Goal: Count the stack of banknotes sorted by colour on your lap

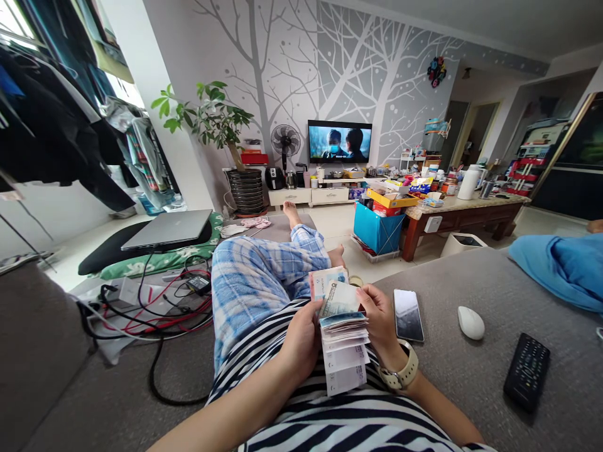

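A stack of banknotes is held over my lap between both hands. Several notes fan downward toward my striped shirt, their lower edges staggered. Others, one of them reddish, stick up above my fingers. My left hand grips the stack's left edge, thumb on top. On the right edge, my right hand pinches the notes with thumb and fingers. A pale watch circles my right wrist. Just beyond the notes lies a small roll of tape, partly hidden.
Right of me on the grey sofa lie a phone, a white mouse and a black remote. Tangled cables and a laptop are at my left. Ahead stand a blue box and a cluttered table.
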`<state>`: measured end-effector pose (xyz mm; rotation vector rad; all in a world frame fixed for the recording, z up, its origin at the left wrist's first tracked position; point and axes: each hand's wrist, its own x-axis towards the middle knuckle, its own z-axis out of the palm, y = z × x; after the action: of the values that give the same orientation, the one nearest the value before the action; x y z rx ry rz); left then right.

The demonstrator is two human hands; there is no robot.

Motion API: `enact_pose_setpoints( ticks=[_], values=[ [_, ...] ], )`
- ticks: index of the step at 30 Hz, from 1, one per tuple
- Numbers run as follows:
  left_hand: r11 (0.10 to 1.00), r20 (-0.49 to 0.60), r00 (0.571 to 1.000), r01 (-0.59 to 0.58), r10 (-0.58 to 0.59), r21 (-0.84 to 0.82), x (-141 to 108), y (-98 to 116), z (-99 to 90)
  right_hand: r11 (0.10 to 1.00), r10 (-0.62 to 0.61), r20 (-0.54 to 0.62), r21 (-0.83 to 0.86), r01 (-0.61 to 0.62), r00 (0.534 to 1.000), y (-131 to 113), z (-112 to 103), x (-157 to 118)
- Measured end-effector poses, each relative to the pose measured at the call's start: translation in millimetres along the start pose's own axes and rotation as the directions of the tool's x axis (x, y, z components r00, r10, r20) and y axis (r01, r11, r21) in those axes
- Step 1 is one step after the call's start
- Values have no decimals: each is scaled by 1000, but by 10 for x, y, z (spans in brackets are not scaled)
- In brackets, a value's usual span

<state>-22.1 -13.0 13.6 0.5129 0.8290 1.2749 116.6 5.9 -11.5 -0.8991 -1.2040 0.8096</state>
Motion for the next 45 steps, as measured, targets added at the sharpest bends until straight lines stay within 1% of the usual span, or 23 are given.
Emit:
enact_pose_setpoints(
  ticks=[4,11,26,38,45],
  values=[
    [999,-16,1000,16,-17,-31,38,-15,3,999,-36,4,10,36,999,-33,5,-12],
    [999,-21,1000,16,-16,-36,27,-2,23,998,-51,10,25,50,999,-64,7,-25],
    [999,19,1000,7,-6,-32,19,11,9,998,-50,10,48,50,999,-107,16,-23],
    [1000,7,1000,-1,1,-14,26,0,9,999,-33,19,34,32,999,-118,16,-22],
    [1000,13,1000,1,-1,-29,16,4,16,998,-44,12,35,44,999,-108,17,-24]
  ],
)
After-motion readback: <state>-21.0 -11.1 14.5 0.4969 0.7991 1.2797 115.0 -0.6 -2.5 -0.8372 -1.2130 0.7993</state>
